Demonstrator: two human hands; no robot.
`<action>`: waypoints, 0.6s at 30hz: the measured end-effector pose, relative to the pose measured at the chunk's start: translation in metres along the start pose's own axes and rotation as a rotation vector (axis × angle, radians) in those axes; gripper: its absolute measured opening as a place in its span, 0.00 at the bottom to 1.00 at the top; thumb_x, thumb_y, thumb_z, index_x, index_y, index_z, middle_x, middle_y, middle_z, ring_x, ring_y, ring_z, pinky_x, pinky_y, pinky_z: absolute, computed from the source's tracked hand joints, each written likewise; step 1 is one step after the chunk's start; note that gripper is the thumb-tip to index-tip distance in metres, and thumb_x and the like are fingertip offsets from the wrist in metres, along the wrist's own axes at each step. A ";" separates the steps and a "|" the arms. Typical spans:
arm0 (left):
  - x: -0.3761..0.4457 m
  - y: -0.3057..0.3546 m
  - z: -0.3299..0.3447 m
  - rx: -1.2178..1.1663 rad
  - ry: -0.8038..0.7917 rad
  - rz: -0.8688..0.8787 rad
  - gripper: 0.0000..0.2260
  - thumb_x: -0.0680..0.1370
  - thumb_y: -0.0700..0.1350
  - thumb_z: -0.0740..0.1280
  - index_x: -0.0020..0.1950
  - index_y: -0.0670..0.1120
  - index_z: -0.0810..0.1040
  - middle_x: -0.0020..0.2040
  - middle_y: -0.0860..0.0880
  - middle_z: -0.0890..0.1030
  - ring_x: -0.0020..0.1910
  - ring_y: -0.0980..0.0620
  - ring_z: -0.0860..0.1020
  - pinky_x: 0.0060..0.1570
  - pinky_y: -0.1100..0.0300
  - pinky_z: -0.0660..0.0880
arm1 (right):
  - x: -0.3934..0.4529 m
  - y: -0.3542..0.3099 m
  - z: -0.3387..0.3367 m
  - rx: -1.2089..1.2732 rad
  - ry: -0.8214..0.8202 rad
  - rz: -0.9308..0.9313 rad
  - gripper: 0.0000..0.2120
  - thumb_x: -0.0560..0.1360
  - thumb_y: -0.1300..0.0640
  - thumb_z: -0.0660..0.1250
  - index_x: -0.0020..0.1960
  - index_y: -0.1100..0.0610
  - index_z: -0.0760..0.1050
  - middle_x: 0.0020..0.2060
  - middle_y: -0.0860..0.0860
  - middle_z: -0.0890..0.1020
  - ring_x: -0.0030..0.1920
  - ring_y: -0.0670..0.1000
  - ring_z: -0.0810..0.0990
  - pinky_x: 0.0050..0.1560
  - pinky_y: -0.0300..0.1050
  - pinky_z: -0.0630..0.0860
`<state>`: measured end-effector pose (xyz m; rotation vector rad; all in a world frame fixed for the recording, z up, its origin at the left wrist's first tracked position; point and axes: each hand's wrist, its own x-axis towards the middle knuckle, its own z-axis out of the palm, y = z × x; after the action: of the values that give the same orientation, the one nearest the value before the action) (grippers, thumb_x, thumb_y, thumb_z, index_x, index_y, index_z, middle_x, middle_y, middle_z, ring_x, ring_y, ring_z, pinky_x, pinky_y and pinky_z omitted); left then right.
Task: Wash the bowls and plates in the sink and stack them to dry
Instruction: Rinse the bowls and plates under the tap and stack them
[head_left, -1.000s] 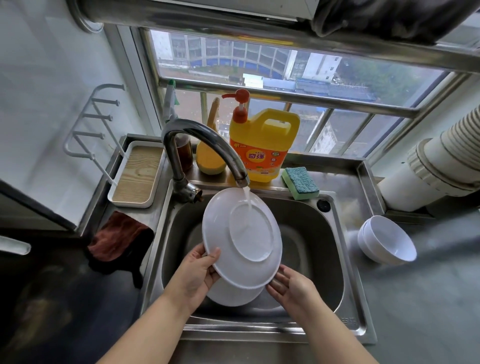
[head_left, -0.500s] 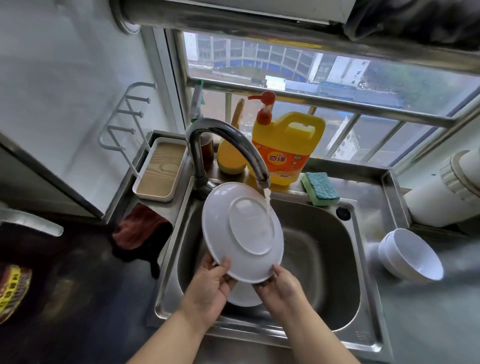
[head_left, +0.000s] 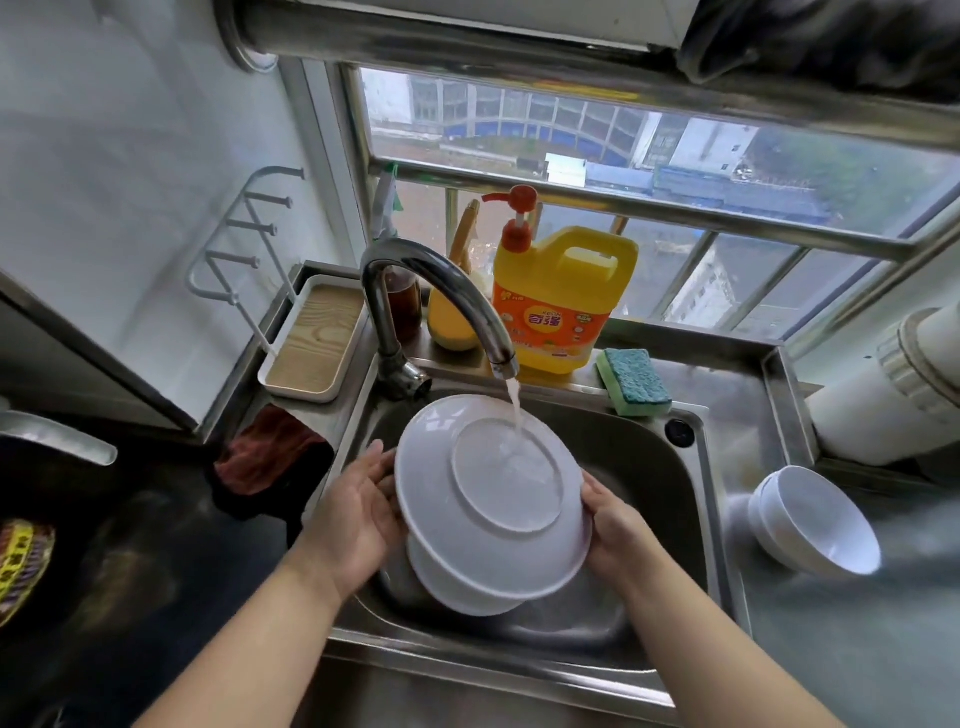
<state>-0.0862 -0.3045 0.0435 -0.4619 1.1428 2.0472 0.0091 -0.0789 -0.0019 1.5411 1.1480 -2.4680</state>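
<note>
Two hands, left hand (head_left: 358, 512) and right hand (head_left: 615, 519), are gripping my plate (head_left: 491, 493) under the faucet (head_left: 441, 296); I'm tilting it so water sheets off.

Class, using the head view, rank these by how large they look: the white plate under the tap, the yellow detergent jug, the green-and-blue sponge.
1. White plate, held nearest the camera, which may inflate it.
2. Yellow detergent jug.
3. Green-and-blue sponge, clearly smallest.
</note>
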 end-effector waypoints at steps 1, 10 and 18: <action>0.004 0.001 0.003 0.077 0.032 0.003 0.15 0.82 0.47 0.58 0.55 0.40 0.79 0.45 0.41 0.83 0.45 0.46 0.80 0.52 0.51 0.75 | 0.002 -0.003 -0.002 -0.028 -0.003 0.000 0.17 0.84 0.59 0.50 0.62 0.56 0.76 0.53 0.58 0.83 0.56 0.59 0.80 0.57 0.56 0.76; 0.015 -0.022 0.014 0.084 0.210 0.063 0.09 0.82 0.38 0.57 0.47 0.40 0.77 0.37 0.45 0.83 0.35 0.51 0.82 0.32 0.59 0.79 | 0.001 -0.017 -0.005 -0.017 0.073 0.003 0.15 0.81 0.50 0.59 0.60 0.59 0.75 0.51 0.56 0.81 0.50 0.56 0.79 0.48 0.52 0.76; 0.010 -0.047 0.019 -0.115 0.203 0.053 0.09 0.83 0.38 0.56 0.48 0.44 0.75 0.35 0.48 0.84 0.32 0.54 0.83 0.28 0.61 0.79 | -0.017 0.012 -0.004 0.210 0.086 0.041 0.17 0.82 0.50 0.56 0.57 0.61 0.77 0.46 0.57 0.84 0.46 0.56 0.82 0.38 0.50 0.81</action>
<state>-0.0577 -0.2680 0.0206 -0.7165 1.1692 2.1579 0.0253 -0.0913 0.0034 1.7191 0.8796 -2.5895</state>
